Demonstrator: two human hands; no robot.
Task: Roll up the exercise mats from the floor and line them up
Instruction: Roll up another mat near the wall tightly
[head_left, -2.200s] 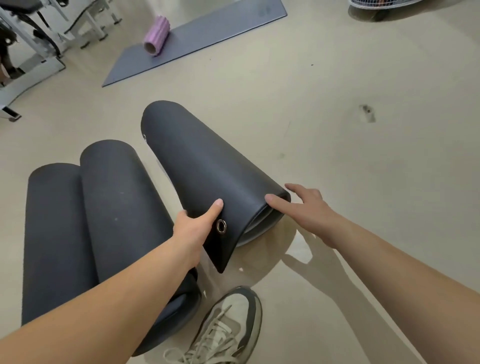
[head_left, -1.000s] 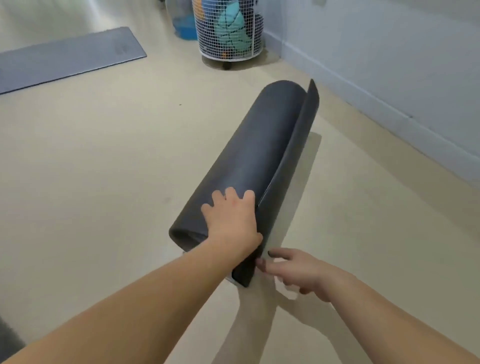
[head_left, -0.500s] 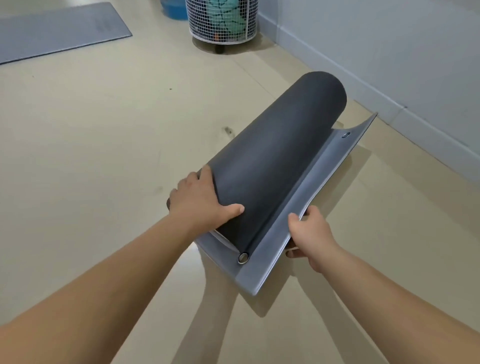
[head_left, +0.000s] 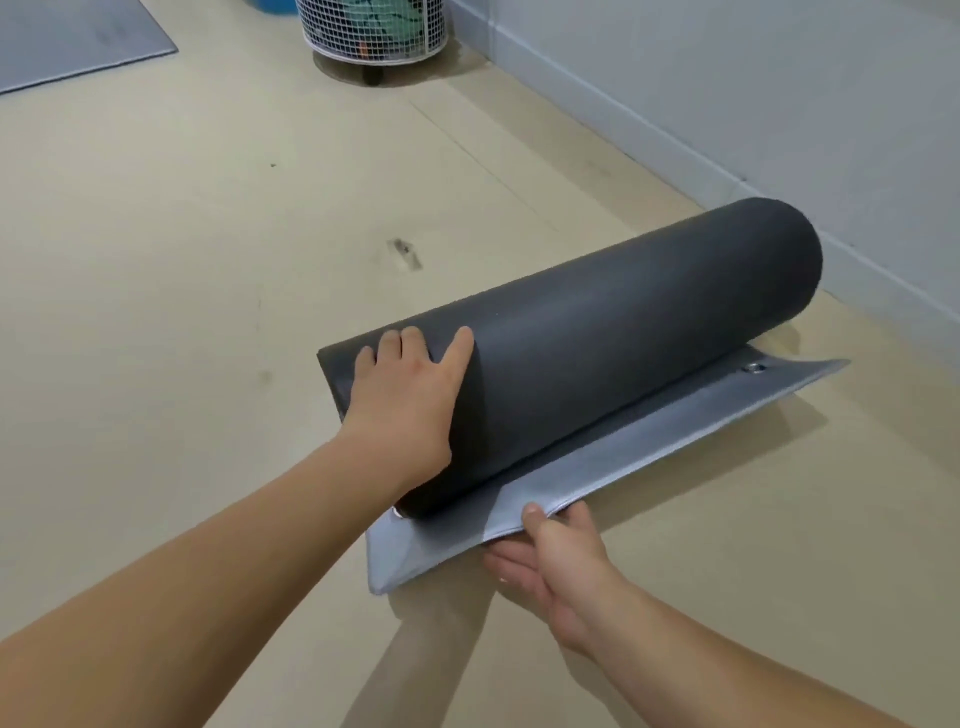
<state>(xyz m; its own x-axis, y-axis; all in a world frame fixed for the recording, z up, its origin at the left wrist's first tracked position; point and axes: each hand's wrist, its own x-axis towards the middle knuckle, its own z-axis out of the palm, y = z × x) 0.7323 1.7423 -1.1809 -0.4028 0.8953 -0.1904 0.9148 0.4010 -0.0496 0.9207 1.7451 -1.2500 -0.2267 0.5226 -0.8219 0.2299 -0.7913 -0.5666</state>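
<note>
The dark mat (head_left: 623, 332) lies on the floor (head_left: 182, 312) near the middle of the view, rolled almost to its end, with its far end pointing toward 2 o'clock and the wall (head_left: 779, 104). A grey loose flap (head_left: 597, 467) spreads out flat beneath and beside the roll on its 5 o'clock side, with a metal eyelet (head_left: 754, 368) near its far corner.

The left hand (head_left: 410, 400) presses flat on the near end of the roll, fingers (head_left: 415, 338) spread over the top, steadying it rather than gripping. The right hand (head_left: 550, 556) pinches the flap's near edge, thumb on top and the other fingers underneath, lifting it slightly off the floor.

The step in hand looks like the closing of the roll: the last flap has yet to be wrapped around. The next move probably calls for drawing the flap up and over while the left hand keeps the roll tight and square, so the ends do not cone.

At 11 o'clock another mat (head_left: 78, 47) lies flat on the floor, seemingly awaiting rolling. A wire basket (head_left: 374, 26) stands at 12 o'clock.
</note>
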